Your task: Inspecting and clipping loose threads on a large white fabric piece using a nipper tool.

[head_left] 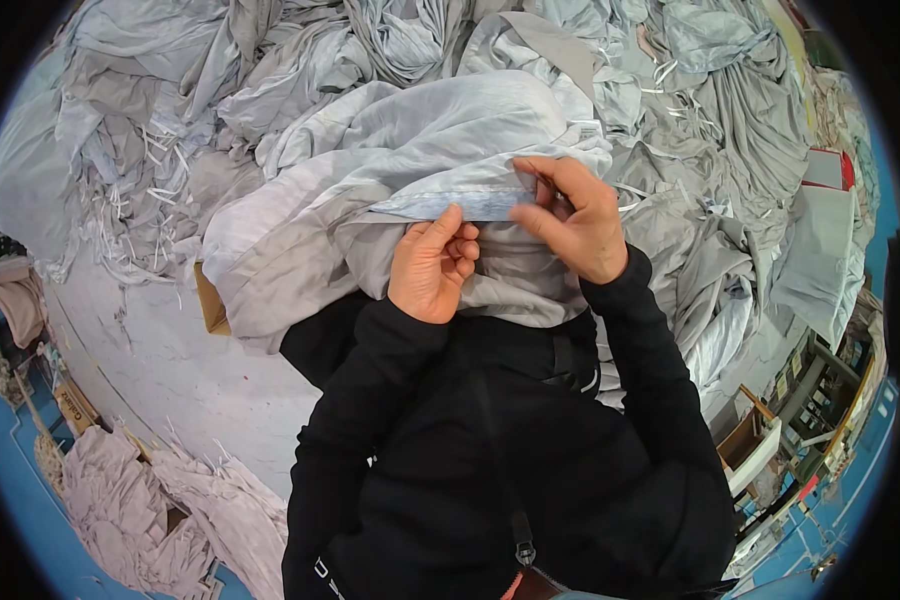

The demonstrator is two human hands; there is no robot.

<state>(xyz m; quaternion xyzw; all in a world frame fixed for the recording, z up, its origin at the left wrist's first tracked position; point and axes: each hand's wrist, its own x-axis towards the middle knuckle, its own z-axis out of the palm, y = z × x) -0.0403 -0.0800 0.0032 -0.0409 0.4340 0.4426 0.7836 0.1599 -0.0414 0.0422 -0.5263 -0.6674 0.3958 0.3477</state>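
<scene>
A large grey and pale blue cloth (410,125) lies bunched over my lap. Its folded hem (485,204) shows a light blue strip stretched sideways between my hands. My left hand (432,265) is closed, pinching the hem's lower edge between thumb and curled fingers. At the strip's right end, my right hand (585,222) has its fingers bent around the cloth. The right thumb is slightly blurred and lies over the edge, with the index finger raised above it. A small white label (587,128) sits on the cloth beyond my right hand.
Heaped grey and blue cloths (710,190) with loose white ties spread ahead and to both sides. A cardboard box corner (211,300) pokes out at left. Pinkish cloth (135,510) lies at lower left. Wooden and metal equipment (800,405) stands at right above the blue floor (10,500).
</scene>
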